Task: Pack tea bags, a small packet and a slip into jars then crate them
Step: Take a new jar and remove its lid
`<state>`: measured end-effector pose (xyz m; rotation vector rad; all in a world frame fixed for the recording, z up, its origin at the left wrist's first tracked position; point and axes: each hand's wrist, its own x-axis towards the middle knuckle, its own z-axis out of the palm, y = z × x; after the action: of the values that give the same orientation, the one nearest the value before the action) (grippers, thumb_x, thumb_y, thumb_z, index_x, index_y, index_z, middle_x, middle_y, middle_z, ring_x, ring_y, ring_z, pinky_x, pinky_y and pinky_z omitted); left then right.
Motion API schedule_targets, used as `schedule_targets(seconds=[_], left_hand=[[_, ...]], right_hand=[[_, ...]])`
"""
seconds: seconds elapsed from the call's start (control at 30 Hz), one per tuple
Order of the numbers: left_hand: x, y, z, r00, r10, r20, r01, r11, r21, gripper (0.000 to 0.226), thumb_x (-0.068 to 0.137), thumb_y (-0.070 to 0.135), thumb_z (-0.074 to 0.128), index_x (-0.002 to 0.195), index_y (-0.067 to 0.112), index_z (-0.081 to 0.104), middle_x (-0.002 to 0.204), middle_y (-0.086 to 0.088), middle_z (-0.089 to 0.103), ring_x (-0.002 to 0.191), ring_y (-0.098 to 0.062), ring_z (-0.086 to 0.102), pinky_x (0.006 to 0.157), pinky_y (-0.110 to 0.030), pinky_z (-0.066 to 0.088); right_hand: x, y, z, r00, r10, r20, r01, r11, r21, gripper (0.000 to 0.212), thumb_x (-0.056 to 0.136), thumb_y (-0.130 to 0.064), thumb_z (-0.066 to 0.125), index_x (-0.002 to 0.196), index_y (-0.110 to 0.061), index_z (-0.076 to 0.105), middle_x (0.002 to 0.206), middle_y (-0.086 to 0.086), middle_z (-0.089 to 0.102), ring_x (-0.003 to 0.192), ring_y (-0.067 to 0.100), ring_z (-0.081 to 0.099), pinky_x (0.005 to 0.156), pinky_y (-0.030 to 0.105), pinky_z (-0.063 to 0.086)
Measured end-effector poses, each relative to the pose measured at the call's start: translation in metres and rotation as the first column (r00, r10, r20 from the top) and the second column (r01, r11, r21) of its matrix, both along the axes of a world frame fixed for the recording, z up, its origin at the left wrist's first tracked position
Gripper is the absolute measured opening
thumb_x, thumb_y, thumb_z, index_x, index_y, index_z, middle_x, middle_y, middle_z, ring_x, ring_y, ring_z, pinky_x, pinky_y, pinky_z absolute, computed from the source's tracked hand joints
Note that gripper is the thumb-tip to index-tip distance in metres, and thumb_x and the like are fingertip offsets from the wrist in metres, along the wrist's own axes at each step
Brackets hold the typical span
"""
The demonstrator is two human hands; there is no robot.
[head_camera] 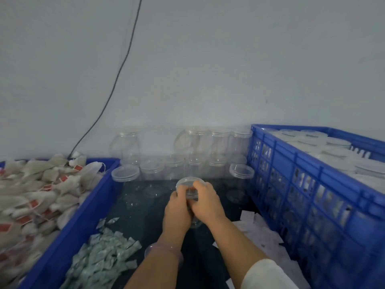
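A clear plastic jar (188, 185) stands tilted at the table's middle. My left hand (177, 207) grips its body from the left. My right hand (205, 200) curls over its rim and side from the right. Tea bags with red tags (35, 195) fill a blue bin (83, 222) on the left. Small greenish packets (106, 253) lie in a heap near my left forearm. White slips (256, 228) lie scattered at the right. A blue slatted crate (312, 205) on the right holds several lidded jars (333, 151).
Several empty clear jars (193, 151) are stacked against the white wall at the back. Two loose lids (125, 173) lean by the row. A black cable (116, 80) runs down the wall. A clear lid (152, 250) lies under my left forearm.
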<state>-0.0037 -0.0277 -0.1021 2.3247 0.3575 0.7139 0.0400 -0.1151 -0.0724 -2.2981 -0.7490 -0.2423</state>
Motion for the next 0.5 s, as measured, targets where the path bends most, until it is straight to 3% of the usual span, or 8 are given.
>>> schedule_targets(seconds=[0.13,0.33,0.43,0.5], left_hand=[[-0.049,-0.009,0.000,1.000,0.013,0.017,-0.013,1.000,0.026,0.035,0.090,0.010,0.051,0.123,0.019,0.043,0.107,-0.008,0.056,0.089,-0.022,0.056,0.067,-0.030,0.042],[-0.110,-0.022,-0.001,1.000,0.016,0.020,-0.018,0.997,0.082,0.045,0.085,0.012,0.059,0.127,0.019,0.046,0.109,-0.010,0.058,0.096,-0.032,0.060,0.077,-0.042,0.050],[-0.125,-0.019,-0.010,0.998,0.061,0.028,-0.060,0.998,-0.017,0.055,0.077,0.022,0.066,0.127,0.030,0.043,0.114,-0.004,0.055,0.099,-0.028,0.060,0.076,-0.038,0.050],[-0.135,-0.016,-0.018,0.998,0.036,0.054,-0.025,0.981,-0.190,0.086,0.063,0.032,0.075,0.139,0.037,0.034,0.116,0.003,0.049,0.101,-0.018,0.058,0.079,-0.034,0.049]], right_hand=[[-0.045,-0.009,-0.002,1.000,0.011,-0.001,-0.011,1.000,-0.004,0.013,0.095,-0.020,0.057,0.107,-0.019,0.052,0.124,0.011,0.049,0.100,0.025,0.056,0.080,0.030,0.048],[-0.096,-0.027,-0.005,0.999,0.039,-0.022,-0.040,0.997,-0.061,0.041,0.093,-0.027,0.061,0.133,-0.025,0.052,0.131,0.012,0.045,0.112,0.029,0.054,0.085,0.029,0.045],[-0.109,-0.041,-0.011,0.992,0.074,-0.103,-0.076,0.997,-0.009,0.059,0.083,-0.038,0.072,0.135,-0.027,0.046,0.127,0.004,0.036,0.117,0.024,0.046,0.098,0.032,0.046],[-0.115,-0.053,-0.017,0.984,0.133,-0.122,-0.129,0.991,0.043,0.068,0.074,-0.044,0.079,0.131,-0.030,0.045,0.119,-0.005,0.033,0.116,0.015,0.044,0.095,0.023,0.042]])
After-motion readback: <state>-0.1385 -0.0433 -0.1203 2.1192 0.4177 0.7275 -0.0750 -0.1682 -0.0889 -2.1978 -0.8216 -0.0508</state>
